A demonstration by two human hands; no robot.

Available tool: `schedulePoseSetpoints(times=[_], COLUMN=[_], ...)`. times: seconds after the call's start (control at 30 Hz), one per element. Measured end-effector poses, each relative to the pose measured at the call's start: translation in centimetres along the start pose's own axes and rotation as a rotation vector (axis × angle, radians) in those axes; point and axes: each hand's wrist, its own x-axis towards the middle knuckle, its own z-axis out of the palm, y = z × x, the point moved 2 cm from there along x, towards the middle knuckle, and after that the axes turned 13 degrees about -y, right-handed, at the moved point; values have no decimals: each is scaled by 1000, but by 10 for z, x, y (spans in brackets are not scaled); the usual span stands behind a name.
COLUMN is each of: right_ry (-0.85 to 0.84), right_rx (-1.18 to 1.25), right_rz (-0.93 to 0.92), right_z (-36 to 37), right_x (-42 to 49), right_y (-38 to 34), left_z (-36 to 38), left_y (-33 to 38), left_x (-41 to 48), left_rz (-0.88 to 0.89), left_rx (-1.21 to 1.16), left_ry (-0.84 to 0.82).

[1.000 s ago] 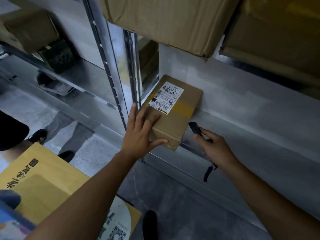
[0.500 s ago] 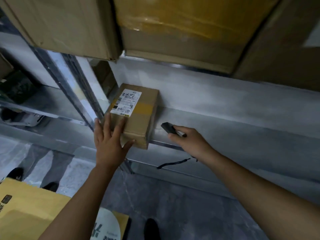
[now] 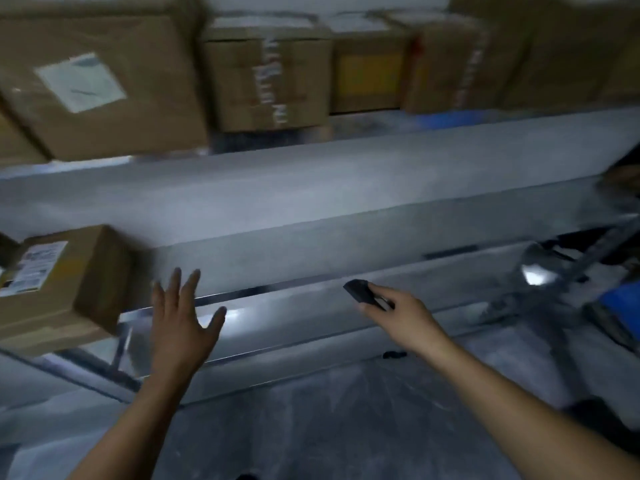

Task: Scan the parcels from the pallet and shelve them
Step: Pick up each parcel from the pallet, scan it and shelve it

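Note:
A small brown parcel (image 3: pixel 59 285) with a white shipping label lies on the grey metal shelf (image 3: pixel 311 244) at the far left, its front end past the shelf edge. My left hand (image 3: pixel 181 323) is off the parcel, to its right, fingers spread and holding nothing. My right hand (image 3: pixel 398 317) is further right in front of the shelf edge and grips a small black scanner (image 3: pixel 360 291), whose wrist strap hangs below. The view is blurred by motion.
Several brown cartons (image 3: pixel 266 74) fill the shelf level above, one large one (image 3: pixel 100 88) overhanging at the left. A lower shelf edge (image 3: pixel 311 344) runs under my hands. Grey floor (image 3: pixel 329 427) lies below. Something blue (image 3: pixel 620 299) shows at the right edge.
My left hand has let go of the small parcel and drawn away to the right, open. The view has swung right, leaving the parcel at the left edge. The scanner stays in my right hand.

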Motion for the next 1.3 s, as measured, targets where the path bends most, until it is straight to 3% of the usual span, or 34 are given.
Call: schedulePoseSetpoints(times=[0.37, 0.73, 0.9, 1.03, 1.17, 1.3], right_ry=[574, 945, 1026, 1137, 1133, 1091], right_rx=[-40, -27, 53, 113, 166, 141], right_rz=[229, 603, 740, 779, 746, 662], right_z=[-208, -316, -365, -402, -443, -495], right_x=[-251, -428, -493, -535, -557, -555], right_y=[166, 315, 355, 383, 407, 437], left_z=[144, 336, 406, 436, 452, 488], left_y=[382, 679, 783, 865, 934, 979], left_x=[-41, -136, -176, -198, -166, -111], left_rz=[661, 1165, 1229, 1305, 1172, 970], left_rx=[-252, -349, -330, -300, -495, -413], left_ry=[-536, -904, -1096, -1085, -913, -881])
